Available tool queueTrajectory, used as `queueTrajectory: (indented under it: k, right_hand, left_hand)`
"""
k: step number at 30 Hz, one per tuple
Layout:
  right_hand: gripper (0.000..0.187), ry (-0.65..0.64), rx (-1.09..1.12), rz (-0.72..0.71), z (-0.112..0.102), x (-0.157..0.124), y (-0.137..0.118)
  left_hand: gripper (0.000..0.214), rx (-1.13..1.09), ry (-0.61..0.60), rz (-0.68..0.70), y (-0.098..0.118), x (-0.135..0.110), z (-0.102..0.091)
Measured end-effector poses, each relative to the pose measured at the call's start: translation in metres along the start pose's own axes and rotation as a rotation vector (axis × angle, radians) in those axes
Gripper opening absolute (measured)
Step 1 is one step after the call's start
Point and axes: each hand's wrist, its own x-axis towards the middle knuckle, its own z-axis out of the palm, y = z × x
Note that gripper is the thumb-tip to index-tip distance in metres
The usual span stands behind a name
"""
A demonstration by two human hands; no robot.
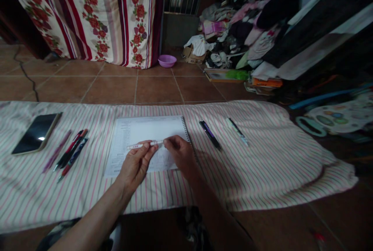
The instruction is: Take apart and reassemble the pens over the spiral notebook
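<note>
While one white pen [136,146] is being held over one spiral notebook [155,126], its barrel is being pinched by the thumb and fingers of the left hand [136,162]. Its right end is being met by the right hand [181,152], fingertips drawn together; whether a separate cap is being gripped there cannot be told. Handling is judged to be midway: pen already being kept off the page, no line being written, setting down not yet being done. Left of the grip, four pens are being counted, one purple pen [57,152] and three bunched pens [72,160], overlap making that count slightly unsure; farther left, one phone [36,132] is being shown. Right of the grip, one dark pen [210,135], maybe two side by side, and one pale pen [238,132] are being counted. Beyond the grip, one purple bowl [167,61] is being seen on the floor [157,88].
</note>
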Motion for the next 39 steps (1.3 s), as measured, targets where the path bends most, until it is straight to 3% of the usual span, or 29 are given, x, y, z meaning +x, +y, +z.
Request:
queueTrajectory:
  k: [7,16,28,34,39]
  right_hand:
    - [0.031,0.035,-0.148,0.009,-0.001,0.0,-0.001]
    - [0.02,-0.043,0.113,-0.022,0.001,0.003,0.006]
    - [0.017,-0.008,0.091,-0.017,-0.001,-0.001,0.004]
    - [0.017,-0.066,0.186,-0.063,-0.009,-0.009,-0.003]
    - [0.013,-0.097,0.107,-0.085,-0.021,-0.017,-0.012]
  left_hand:
    - [0.015,0.031,-0.035,0.008,-0.001,0.001,-0.001]
    - [0.021,-0.016,0.042,-0.014,0.002,-0.002,0.005]
    - [0.021,0.013,0.085,-0.049,0.003,-0.011,0.011]
    - [0.019,0.006,0.109,-0.086,0.004,-0.022,0.014]
    - [0.018,0.029,0.061,-0.109,-0.002,-0.027,0.017]
